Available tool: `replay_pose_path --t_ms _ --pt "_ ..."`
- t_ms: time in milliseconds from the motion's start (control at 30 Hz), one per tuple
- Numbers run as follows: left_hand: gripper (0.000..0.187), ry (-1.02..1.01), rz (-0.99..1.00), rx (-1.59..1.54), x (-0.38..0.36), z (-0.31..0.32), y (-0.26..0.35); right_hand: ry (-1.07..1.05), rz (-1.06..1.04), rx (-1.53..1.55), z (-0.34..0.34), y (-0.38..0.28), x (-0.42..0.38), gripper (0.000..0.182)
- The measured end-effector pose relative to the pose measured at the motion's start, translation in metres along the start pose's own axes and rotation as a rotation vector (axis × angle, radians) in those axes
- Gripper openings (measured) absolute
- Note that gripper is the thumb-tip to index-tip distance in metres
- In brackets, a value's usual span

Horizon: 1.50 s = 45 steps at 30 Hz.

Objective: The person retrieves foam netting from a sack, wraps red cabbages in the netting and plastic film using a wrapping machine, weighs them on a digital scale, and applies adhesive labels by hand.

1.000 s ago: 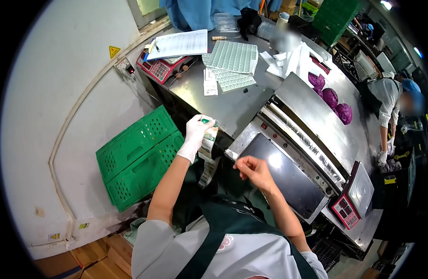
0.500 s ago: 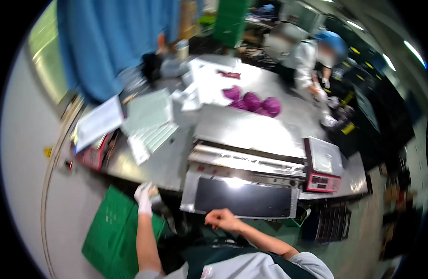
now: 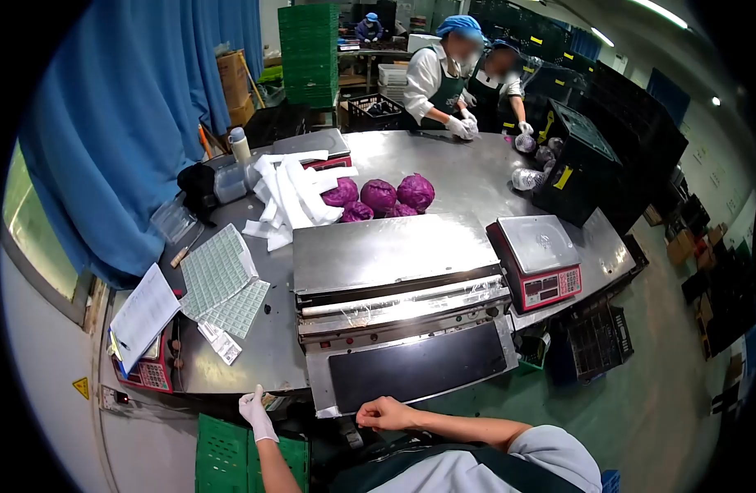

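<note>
My left hand (image 3: 258, 416), in a white glove, is at the table's front edge, above a green crate (image 3: 223, 452). Its thumb stands apart from the fingers, and I see nothing held. My right hand (image 3: 384, 413) is bare, with fingers curled in and nothing visible in them. It is close to the front edge of a metal film-wrapping machine (image 3: 386, 255), by its black plate (image 3: 419, 368). A roll of clear film (image 3: 402, 294) lies across the machine. Several purple cabbages (image 3: 379, 196) sit behind it.
A red scale (image 3: 542, 246) stands right of the machine. On the left are a clipboard (image 3: 143, 316), sheets of green labels (image 3: 217, 275) and white foam strips (image 3: 291, 197). Two people in blue caps handle produce across the table, beside black crates (image 3: 577, 164). Green crates (image 3: 309, 57) are stacked behind.
The view has swung up and leftward and sharpened, with more of the far room showing. My left hand stays by the table edge, my right hand by the machine's front.
</note>
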<state>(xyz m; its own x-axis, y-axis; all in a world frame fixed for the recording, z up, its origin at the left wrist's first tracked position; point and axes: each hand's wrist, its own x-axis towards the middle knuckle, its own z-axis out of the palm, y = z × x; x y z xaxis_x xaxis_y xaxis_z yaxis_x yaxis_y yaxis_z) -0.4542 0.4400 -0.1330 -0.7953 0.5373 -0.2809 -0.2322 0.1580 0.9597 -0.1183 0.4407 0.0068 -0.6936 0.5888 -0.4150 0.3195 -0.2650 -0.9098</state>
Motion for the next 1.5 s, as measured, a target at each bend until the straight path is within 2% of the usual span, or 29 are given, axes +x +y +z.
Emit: replay_pose_path --t_ms 100,233,500,533,567,633,667,700,767,833,900,967,1000,1033,1100,1133,1167,1233,1267,1367,1400,1500 --pt "0.029 -0.015 0.075 0.057 0.014 -0.006 -0.011 0.012 -0.034 -0.017 0.001 -0.002 -0.001 0.018" --pt "0.030 -0.033 -0.010 -0.012 0.004 0.001 -0.001 0.037 -0.039 -0.028 0.004 -0.006 -0.008 0.018" --pt "0.031 0.054 0.058 0.266 0.018 -0.009 -0.020 0.161 -0.097 0.015 -0.010 -0.001 -0.046 0.018" --pt "0.031 0.037 0.004 0.201 0.006 -0.002 -0.006 0.171 -0.071 0.034 -0.017 0.000 -0.055 0.018" --pt "0.034 0.023 -0.033 0.108 -0.001 0.002 0.001 0.182 -0.047 0.051 -0.025 0.000 -0.064 0.018" --pt "0.042 0.049 0.016 0.178 0.000 0.003 0.004 0.233 -0.028 0.050 -0.043 -0.008 -0.087 0.019" --pt "0.053 0.222 0.021 0.162 -0.007 0.012 0.010 0.261 -0.035 0.051 -0.053 -0.009 -0.097 0.019" --pt "0.059 0.218 0.006 0.215 -0.016 0.014 0.021 0.284 -0.040 0.051 -0.065 -0.007 -0.106 0.020" --pt "0.051 0.212 0.181 0.256 -0.034 0.022 0.032 0.306 -0.039 0.058 -0.095 -0.009 -0.127 0.019" --pt "0.046 0.195 0.165 0.395 -0.051 0.029 0.042 0.351 -0.060 0.107 -0.128 -0.011 -0.147 0.018" --pt "0.041 0.319 0.359 0.661 -0.078 0.039 0.052 0.406 -0.094 0.139 -0.167 -0.015 -0.167 0.017" --pt "0.039 0.437 0.454 0.793 -0.107 0.055 0.062 0.447 -0.053 0.156 -0.207 -0.027 -0.190 0.015" --pt "0.036 0.399 0.424 0.798 -0.124 0.062 0.072 0.451 -0.067 0.158 -0.228 -0.031 -0.200 0.015" --pt "0.034 0.394 0.478 0.807 -0.134 0.068 0.070 0.455 -0.081 0.159 -0.249 -0.033 -0.208 0.014" --pt "0.032 0.179 0.454 0.521 -0.157 0.091 0.071 0.536 -0.100 0.190 -0.290 -0.036 -0.216 0.011" --pt "0.035 0.226 0.620 0.772 -0.159 0.096 0.056 0.550 -0.129 0.167 -0.310 -0.038 -0.217 0.013" --pt "0.040 0.032 0.421 0.699 -0.158 0.101 0.054 0.563 -0.156 0.144 -0.330 -0.040 -0.217 0.014" --pt "0.041 0.125 0.313 0.656 -0.189 0.133 0.052 0.577 -0.182 0.087 -0.370 -0.039 -0.209 0.014" --pt "0.038 0.227 0.469 0.883 -0.201 0.145 0.056 0.589 -0.187 0.085 -0.387 -0.039 -0.202 0.016" --pt "0.037 0.306 0.552 0.905 -0.210 0.153 0.054 0.607 -0.166 -0.041 -0.438 -0.047 -0.173 0.017" --pt "0.037 0.308 0.499 0.800 -0.213 0.157 0.056 0.600 -0.195 -0.074 -0.455 -0.045 -0.159 0.017" --pt "0.036 0.329 0.504 0.874 -0.216 0.160 0.057 0.592 -0.247 -0.112 -0.490 -0.044 -0.126 0.017"
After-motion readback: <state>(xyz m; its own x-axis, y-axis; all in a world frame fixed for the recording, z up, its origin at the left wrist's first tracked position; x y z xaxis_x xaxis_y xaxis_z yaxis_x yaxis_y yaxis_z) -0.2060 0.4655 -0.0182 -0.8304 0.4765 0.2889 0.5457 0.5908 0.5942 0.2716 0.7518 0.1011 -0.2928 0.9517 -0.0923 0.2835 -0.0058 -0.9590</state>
